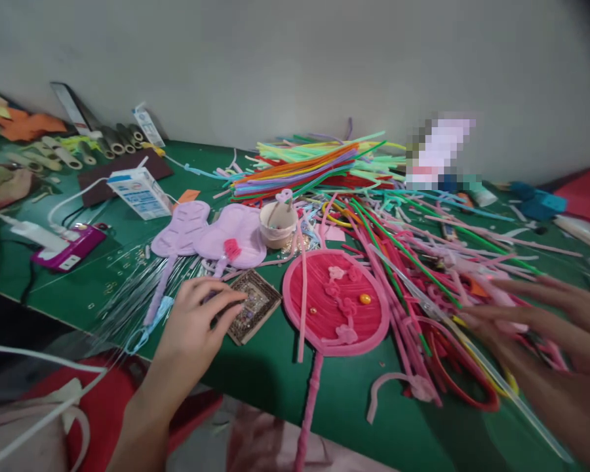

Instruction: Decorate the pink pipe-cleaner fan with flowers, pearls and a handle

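Observation:
My left hand (201, 314) is over a small square box of beads (265, 303), thumb and index fingertips close together above the beads. Whatever may lie between them is too small to make out. At the right, my right hand (545, 341), blurred, has its fingers stretched out and apart above scissors (465, 383) and a clear stick (531, 410). Between my hands lies a round fan shape (334, 295) of red and pink pipe cleaners, with small flowers, two gold beads and a wrapped handle. A loose pink pipe cleaner (303, 308) lies across it.
Two lilac fan shapes (181, 226) lie left of a tape-wrapped cup (278, 226). Behind is a heap of coloured pipe cleaners (314, 170). A purple power strip (69, 249) with cables and a milk carton (142, 193) are at left. Clear strands (132, 288) spread nearby.

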{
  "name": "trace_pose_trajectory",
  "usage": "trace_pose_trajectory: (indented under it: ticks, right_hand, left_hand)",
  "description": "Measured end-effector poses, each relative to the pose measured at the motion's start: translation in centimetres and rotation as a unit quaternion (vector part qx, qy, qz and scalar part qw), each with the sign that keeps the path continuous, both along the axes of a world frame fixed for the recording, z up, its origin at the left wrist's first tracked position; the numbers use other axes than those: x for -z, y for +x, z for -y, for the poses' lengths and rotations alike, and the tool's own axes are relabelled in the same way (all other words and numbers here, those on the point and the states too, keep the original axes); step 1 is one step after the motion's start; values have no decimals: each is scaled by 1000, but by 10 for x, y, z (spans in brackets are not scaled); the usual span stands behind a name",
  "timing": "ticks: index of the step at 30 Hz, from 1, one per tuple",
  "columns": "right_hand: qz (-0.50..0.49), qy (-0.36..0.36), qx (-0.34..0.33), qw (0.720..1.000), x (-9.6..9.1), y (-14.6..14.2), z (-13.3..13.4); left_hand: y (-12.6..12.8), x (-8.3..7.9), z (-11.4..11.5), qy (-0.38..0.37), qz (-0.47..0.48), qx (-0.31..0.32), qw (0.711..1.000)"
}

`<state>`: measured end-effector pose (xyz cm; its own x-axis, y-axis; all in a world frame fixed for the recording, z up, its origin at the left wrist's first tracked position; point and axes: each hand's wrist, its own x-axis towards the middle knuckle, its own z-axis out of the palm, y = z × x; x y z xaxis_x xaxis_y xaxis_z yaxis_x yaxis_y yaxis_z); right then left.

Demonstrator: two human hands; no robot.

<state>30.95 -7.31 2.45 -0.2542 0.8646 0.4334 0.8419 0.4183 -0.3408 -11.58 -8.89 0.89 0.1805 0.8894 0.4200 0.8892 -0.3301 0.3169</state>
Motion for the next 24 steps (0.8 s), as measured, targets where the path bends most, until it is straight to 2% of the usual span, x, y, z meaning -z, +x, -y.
trace_pose_trajectory:
  ticks: [1,5,9,14,19,21,24]
  right_hand:
    - [19,15,11,1000,-6,-22,2]
    - [28,37,-50,998,-23,-95,5]
    - [46,20,-114,992,-28,-135,1]
    - [107,3,-185,977,-27,-174,-6]
    - [111,-21,-207,972,-21,-188,-12]
    - [104,-30,-205,973,-22,-181,-13]
    - [85,-32,-165,982,-23,-162,-13]
  left_hand:
    - [1,1,-1,-8,4,6,1000]
    - [4,6,2,-40,11,23,999]
    - [3,13,12,-58,16,44,997]
    - [4,16,16,-32,12,3,999]
    - [3,9,8,-57,13,25,998]
    - [2,4,2,-63,-26,60,996]
    - [2,-5,-10,-42,-123,125,984]
